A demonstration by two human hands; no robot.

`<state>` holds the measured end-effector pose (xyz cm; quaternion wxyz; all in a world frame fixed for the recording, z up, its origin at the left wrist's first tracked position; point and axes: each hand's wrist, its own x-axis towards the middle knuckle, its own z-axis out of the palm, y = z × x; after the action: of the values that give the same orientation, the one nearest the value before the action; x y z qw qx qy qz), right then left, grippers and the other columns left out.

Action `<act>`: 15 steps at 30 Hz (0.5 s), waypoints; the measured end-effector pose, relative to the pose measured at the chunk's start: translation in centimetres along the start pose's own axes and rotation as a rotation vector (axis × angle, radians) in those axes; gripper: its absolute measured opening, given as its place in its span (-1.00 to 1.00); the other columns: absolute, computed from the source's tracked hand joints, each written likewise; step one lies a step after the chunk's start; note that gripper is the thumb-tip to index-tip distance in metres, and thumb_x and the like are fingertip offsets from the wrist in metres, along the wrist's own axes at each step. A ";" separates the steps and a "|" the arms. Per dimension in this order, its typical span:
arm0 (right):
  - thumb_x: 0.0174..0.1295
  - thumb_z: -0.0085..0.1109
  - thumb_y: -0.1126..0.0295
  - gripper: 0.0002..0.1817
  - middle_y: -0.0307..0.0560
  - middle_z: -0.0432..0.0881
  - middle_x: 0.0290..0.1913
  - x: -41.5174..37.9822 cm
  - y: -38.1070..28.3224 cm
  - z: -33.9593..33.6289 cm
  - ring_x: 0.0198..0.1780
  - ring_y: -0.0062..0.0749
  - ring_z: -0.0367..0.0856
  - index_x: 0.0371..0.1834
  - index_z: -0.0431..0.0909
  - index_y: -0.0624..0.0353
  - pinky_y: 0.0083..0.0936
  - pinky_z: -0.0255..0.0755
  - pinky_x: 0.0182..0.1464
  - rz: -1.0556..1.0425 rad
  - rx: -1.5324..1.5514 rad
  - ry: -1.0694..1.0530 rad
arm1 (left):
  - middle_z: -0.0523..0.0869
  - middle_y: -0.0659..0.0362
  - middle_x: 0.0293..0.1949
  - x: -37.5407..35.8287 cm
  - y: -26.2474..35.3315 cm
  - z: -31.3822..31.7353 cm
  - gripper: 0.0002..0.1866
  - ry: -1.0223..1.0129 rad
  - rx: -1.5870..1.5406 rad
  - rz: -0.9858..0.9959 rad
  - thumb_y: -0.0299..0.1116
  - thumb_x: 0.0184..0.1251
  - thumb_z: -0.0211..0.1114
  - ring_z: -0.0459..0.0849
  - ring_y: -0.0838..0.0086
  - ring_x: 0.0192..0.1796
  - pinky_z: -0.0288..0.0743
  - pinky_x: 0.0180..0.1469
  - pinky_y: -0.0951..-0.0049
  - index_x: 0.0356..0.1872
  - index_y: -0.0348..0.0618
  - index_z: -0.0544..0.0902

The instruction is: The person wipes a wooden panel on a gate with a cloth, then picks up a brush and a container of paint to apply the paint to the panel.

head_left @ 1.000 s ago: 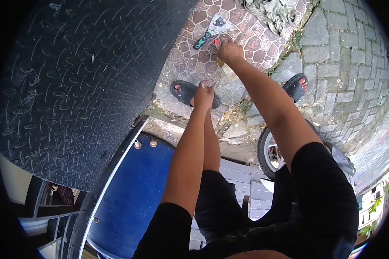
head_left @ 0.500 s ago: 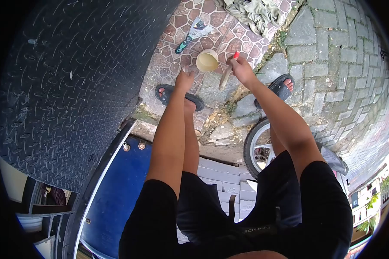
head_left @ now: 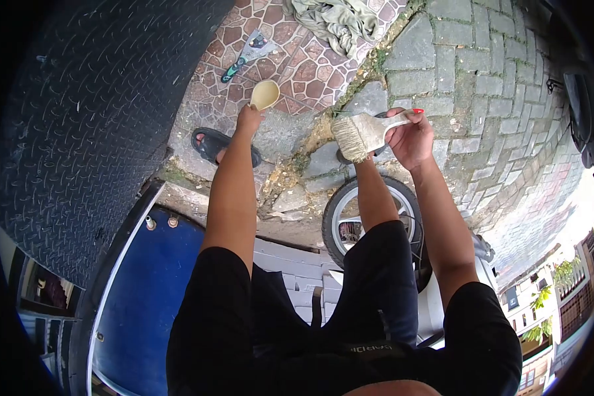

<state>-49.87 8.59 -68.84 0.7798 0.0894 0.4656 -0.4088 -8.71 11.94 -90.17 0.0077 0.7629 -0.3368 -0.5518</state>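
My right hand (head_left: 412, 140) holds a wide paintbrush (head_left: 362, 134) by its pale handle, which has a red tip. The flat side of the brush faces up and its light bristles point left. At the rim of a small cream-coloured cup (head_left: 265, 95), my left hand (head_left: 249, 119) has its fingers closed on the near edge. The inside of the cup looks pale yellow. A putty knife (head_left: 245, 54) with a green and black handle lies on the stone-patterned tiles, up and left of the cup.
A crumpled grey-green cloth (head_left: 336, 23) lies on the tiles at the top. Black textured metal (head_left: 112, 99) stands at the left, beside a blue panel (head_left: 145, 284). A motorbike wheel (head_left: 340, 218) is near my leg. Grey paving (head_left: 468, 99) spreads right.
My right hand has moved right, turning the brush so its broad face shows. My left hand now grips the cup's rim. The whole view has shifted, and my right-side foot is now partly hidden behind the brush.
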 end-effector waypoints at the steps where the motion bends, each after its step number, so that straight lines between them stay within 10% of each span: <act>1: 0.17 -0.12 0.20 -0.61 0.03 0.62 -0.43 -0.7 -0.3 0.3 -0.49 -0.26 0.63 -0.18 0.48 0.35 -0.41 0.54 -0.30 0.005 0.049 -0.012 | 0.69 -0.21 -0.13 -1.5 0.8 0.1 -0.58 0.001 -0.123 -0.028 -0.30 0.50 -0.19 0.76 0.17 -0.24 0.63 -0.24 0.39 -0.03 -0.54 0.47; 8: 0.19 -0.15 0.25 -0.68 -0.05 0.65 -0.31 -9.1 -1.3 7.4 -0.32 -0.27 0.64 -0.19 0.48 0.25 -0.35 0.57 -0.25 0.046 0.511 0.274 | 0.71 -0.18 -0.16 -14.2 3.3 0.8 -0.57 -0.024 -0.345 -0.116 -0.32 0.42 -0.18 0.75 0.13 -0.32 0.65 -0.31 0.33 -0.03 -0.58 0.45; 12: 0.20 -0.14 0.26 -0.69 -0.03 0.65 -0.24 -17.2 -4.6 11.1 -0.25 -0.23 0.65 -0.17 0.47 0.25 -0.34 0.59 -0.19 0.080 0.637 0.043 | 0.74 -0.07 -0.20 -22.2 4.2 1.2 -0.66 -0.071 -0.404 -0.111 -0.34 0.38 -0.09 0.75 0.17 -0.33 0.63 -0.26 0.34 -0.18 -0.48 0.53; 14: 0.20 -0.10 0.25 -0.69 -0.02 0.65 -0.24 -20.5 -7.5 15.0 -0.24 -0.20 0.66 -0.17 0.47 0.25 -0.36 0.60 -0.17 0.084 0.615 -0.149 | 0.76 -0.03 -0.28 -21.6 -0.2 2.5 -0.68 -0.120 0.009 0.363 -0.32 0.36 -0.03 0.76 0.22 -0.34 0.62 -0.23 0.35 -0.29 -0.41 0.57; 15: 0.19 -0.05 0.26 -0.71 -0.02 0.65 -0.24 -22.3 -8.4 16.6 -0.23 -0.21 0.66 -0.17 0.47 0.25 -0.41 0.58 -0.21 0.004 0.545 -0.153 | 0.76 -0.03 -0.28 -28.2 7.1 1.2 -0.68 -0.062 -0.014 0.374 -0.32 0.36 -0.03 0.76 0.22 -0.34 0.62 -0.23 0.35 -0.29 -0.41 0.57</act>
<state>-50.30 6.84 -39.87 0.7607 0.2655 0.2781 -0.5230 -17.94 21.63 -64.39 0.1053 0.6695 -0.4690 -0.5663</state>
